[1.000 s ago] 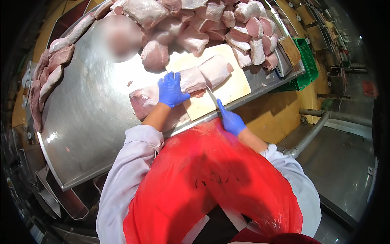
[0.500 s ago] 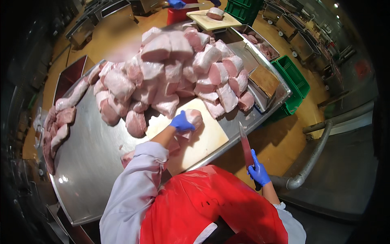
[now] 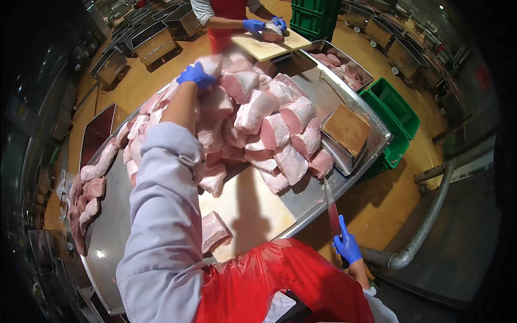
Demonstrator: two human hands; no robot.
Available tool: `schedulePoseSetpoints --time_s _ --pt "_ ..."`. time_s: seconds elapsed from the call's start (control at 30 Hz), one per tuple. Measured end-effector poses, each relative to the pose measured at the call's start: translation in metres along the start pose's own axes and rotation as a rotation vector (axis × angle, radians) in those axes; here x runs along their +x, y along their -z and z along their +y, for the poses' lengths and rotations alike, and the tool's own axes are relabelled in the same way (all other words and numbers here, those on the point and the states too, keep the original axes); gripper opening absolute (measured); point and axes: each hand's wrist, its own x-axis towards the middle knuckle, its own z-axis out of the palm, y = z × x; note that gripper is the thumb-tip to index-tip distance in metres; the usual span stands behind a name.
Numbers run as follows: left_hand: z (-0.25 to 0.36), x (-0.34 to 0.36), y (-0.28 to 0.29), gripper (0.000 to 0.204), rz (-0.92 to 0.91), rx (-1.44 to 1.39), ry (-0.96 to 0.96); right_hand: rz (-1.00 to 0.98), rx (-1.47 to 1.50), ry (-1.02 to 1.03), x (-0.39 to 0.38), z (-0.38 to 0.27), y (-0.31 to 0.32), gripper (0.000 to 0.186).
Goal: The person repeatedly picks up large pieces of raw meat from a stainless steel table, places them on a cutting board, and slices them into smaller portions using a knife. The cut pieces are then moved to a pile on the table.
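Note:
At the top of a big heap of raw pork chunks (image 3: pixel 253 110), my left hand (image 3: pixel 196 75) is closed around the side of one pork chunk (image 3: pixel 210 63), which is slightly blurred. My left forearm crosses over part of the heap and hides it. My right hand (image 3: pixel 348 246) grips a long knife (image 3: pixel 332 210) by its dark handle, off the table's right edge, with the blade pointing up and away from me. A white cutting board (image 3: pixel 269 207) lies in front of me, with another pork chunk (image 3: pixel 215 232) on its near left part.
Long meat strips (image 3: pixel 86 199) lie along the left of the steel table (image 3: pixel 110 237). A brown-topped scale (image 3: pixel 344 132) and green crates (image 3: pixel 396 110) stand at right. Across the table, a co-worker's gloved hands (image 3: pixel 264 26) hold meat on another board (image 3: pixel 266 47).
My left hand has gone from the cutting board up to the top of the heap. The chunk it held has left the board. My right hand still holds the knife low.

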Motion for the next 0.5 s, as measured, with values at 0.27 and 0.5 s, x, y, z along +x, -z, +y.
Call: schedulePoseSetpoints --time_s 0.27,0.5 --pt "-0.107 0.008 -0.062 0.056 0.305 -0.237 -0.574 -0.115 0.011 -0.007 0.013 0.011 -0.006 0.082" --pt "-0.218 -0.394 -0.183 0.102 -0.083 -0.262 -0.560 -0.095 -0.002 0.028 0.028 0.028 0.000 0.082"
